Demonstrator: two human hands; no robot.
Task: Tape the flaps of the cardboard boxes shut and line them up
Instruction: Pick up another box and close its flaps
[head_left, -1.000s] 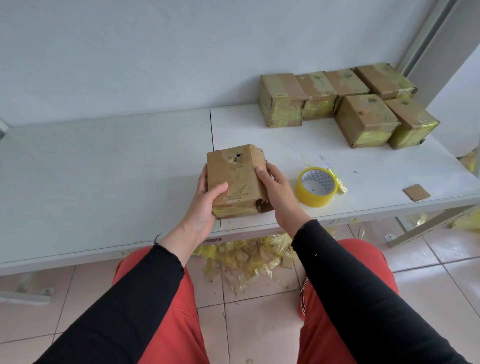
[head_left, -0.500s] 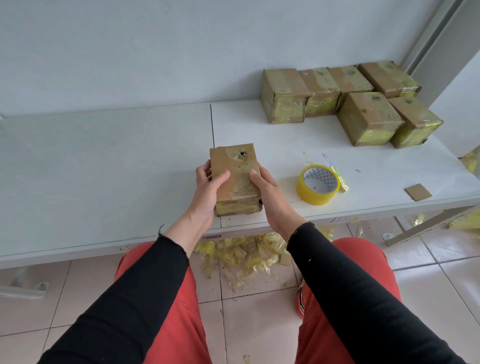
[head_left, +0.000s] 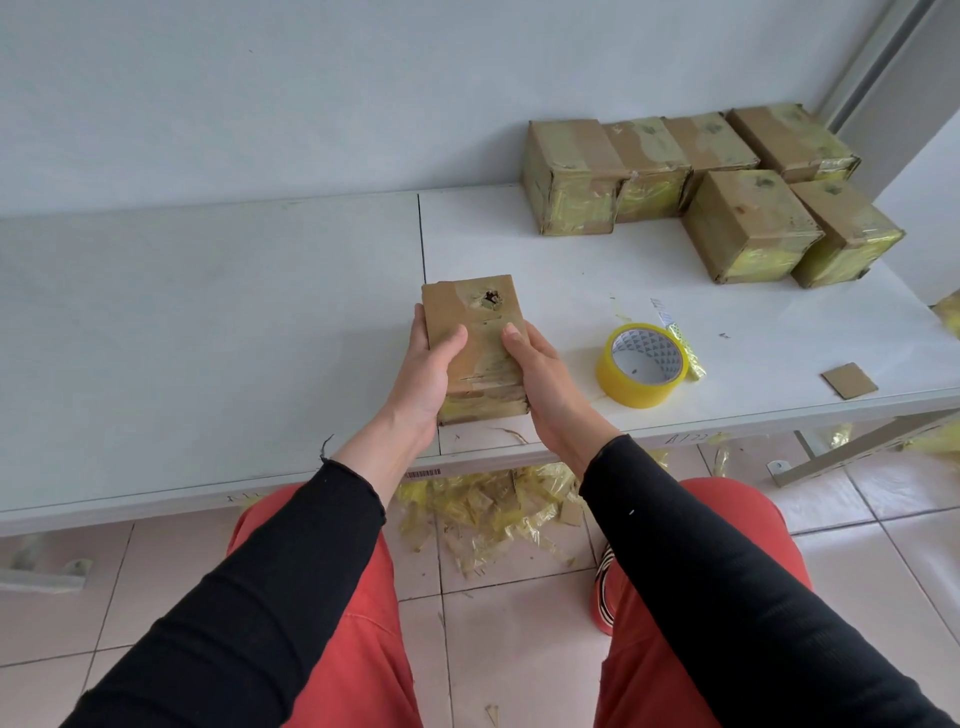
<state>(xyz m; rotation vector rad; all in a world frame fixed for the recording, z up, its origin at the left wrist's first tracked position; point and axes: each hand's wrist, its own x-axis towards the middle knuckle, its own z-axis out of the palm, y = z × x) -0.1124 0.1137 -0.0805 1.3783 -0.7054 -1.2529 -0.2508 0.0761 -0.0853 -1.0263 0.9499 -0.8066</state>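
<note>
Brown box (head_left: 475, 332) with yellow tape; 6 brown boxes (head_left: 748, 223) taped yellow; yellow roll (head_left: 641, 366), triangle-patterned core; white desk (head_left: 208, 338); black sleeves (head_left: 270, 587); red trousers (head_left: 358, 649).

The fingers of the left hand (head_left: 422, 371) and right hand (head_left: 540, 382) are hidden behind the box (head_left: 475, 343). Yellow scraps (head_left: 948, 317) are cut off at the right edge. Markings on the table (head_left: 208, 322) edge are too small to read.
</note>
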